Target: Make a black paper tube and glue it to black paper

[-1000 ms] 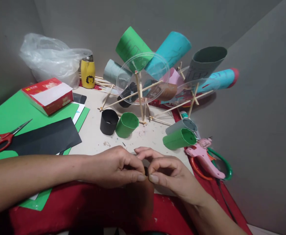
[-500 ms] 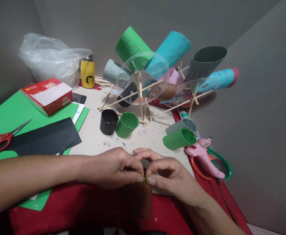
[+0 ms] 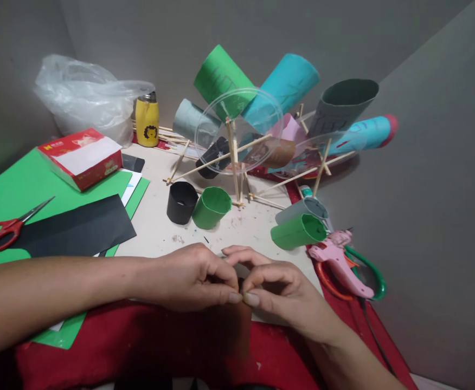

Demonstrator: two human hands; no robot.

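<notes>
My left hand (image 3: 199, 279) and my right hand (image 3: 274, 287) meet at the near edge of the table. Thumbs and forefingers of both pinch the top of a brown piece of what looks like paper (image 3: 239, 325), which hangs below the fingers in shadow. Its upper part is mostly hidden, so I cannot tell whether it is rolled. Beyond the hands stand a short black paper tube (image 3: 180, 206) and a short green paper tube (image 3: 212, 208). To the right lie another green tube (image 3: 292, 233) and a grey tube (image 3: 298, 210).
Stick frames with clear plastic discs (image 3: 239, 130) and large coloured tubes (image 3: 288, 89) fill the back. On the left are red scissors (image 3: 7, 235), a black sheet (image 3: 75, 227), green sheets (image 3: 13, 179) and a red box (image 3: 81, 160). A pink glue gun (image 3: 339, 265) lies right.
The view has shifted very slightly. Both hands keep the same pinch in nearly the same place.
</notes>
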